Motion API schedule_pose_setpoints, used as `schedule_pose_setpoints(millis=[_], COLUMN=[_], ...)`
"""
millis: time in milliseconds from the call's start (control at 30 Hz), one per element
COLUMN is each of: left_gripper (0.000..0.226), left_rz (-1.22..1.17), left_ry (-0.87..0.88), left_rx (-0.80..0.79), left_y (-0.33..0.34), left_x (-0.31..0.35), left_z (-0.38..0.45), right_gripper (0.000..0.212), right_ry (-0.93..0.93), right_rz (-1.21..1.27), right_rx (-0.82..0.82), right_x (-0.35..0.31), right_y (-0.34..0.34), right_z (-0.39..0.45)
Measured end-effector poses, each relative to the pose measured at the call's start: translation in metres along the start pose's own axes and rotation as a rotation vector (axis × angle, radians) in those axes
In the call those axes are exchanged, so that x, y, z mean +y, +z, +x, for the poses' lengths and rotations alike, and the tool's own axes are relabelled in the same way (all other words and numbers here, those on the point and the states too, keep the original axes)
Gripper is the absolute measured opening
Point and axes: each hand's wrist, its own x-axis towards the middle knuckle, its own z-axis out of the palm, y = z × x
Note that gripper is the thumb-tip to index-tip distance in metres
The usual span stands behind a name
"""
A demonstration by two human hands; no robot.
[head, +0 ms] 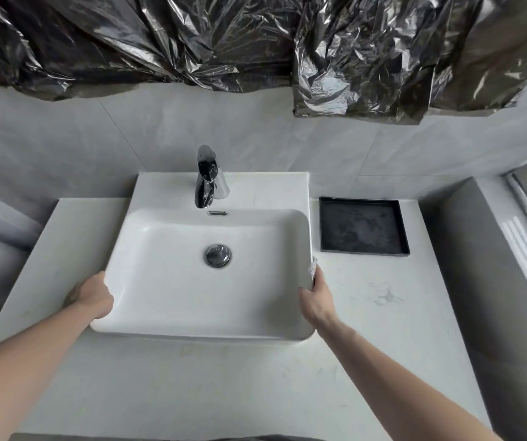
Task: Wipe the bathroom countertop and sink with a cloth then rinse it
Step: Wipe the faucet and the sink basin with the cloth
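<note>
Two hands point(92, 296), one sink point(173, 313), one cloth point(314, 267)

White rectangular vessel sink point(173, 281), glossy, sits on the countertop point(367, 313) with its back edge at the wall; chrome drain stopper point(217, 255) at the basin centre, chrome faucet point(206, 176) upright on the rear deck, spout over the basin. Countertop is white stone with faint grey veining, running along the sink's left, right and front sides. Cloth point(314, 267): only a small white bit shows, against the sink's outer right wall, low down by the countertop; the rest is hidden.
</note>
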Motion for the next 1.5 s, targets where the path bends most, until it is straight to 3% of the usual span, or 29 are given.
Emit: schedule_pose_setpoints(millis=[67, 233, 367, 533, 667, 767, 867, 1167, 1333, 1500], left_gripper=[0.048, 0.028, 0.033, 0.037, 0.026, 0.02, 0.023, 0.035, 0.033, 0.03], left_rz=[0.015, 0.038, 0.051, 0.048, 0.066, 0.07, 0.073, 0.106, 0.114, 0.113], left_ry=[0.007, 0.039, 0.026, -0.004, -0.01, -0.001, -0.009, -0.035, -0.029, -0.042], left_rx=[0.003, 0.004, -0.01, -0.007, -0.014, -0.013, -0.007, 0.01, 0.007, 0.023], left_y=[0.002, 0.003, 0.01, 0.017, 0.015, 0.013, 0.015, 0.017, 0.014, 0.012], left_x=[-0.002, -0.006, -0.014, -0.018, -0.014, -0.011, -0.01, -0.008, -0.008, -0.006], left_z=[0.004, 0.008, 0.016, 0.025, 0.023, 0.022, 0.024, 0.026, 0.024, 0.019], right_gripper=[0.071, 0.066, 0.039, 0.042, 0.05, 0.074, 0.082, 0.065, 0.063, 0.045], right_ry=[-0.001, -0.023, -0.058, -0.042, -0.014, 0.046, 0.07, 0.088, 0.123, 0.09], right_rz=[-0.005, -0.02, -0.029, 0.022, 0.037, 0.028, 0.044, -0.053, -0.1, 0.099], right_rx=[0.0, -0.018, 0.017, -0.039, -0.102, -0.171, -0.212, -0.316, -0.273, -0.246], right_x=[-0.011, -0.043, -0.086, -0.119, -0.097, -0.058, -0.025, 0.016, 0.005, -0.028], right_y=[-0.002, -0.007, -0.013, -0.02, -0.023, -0.022, -0.023, -0.032, -0.03, -0.027], right_z=[0.027, 0.1, 0.14, 0.162, 0.151, 0.133, 0.106, -0.008, 0.021, 0.083])
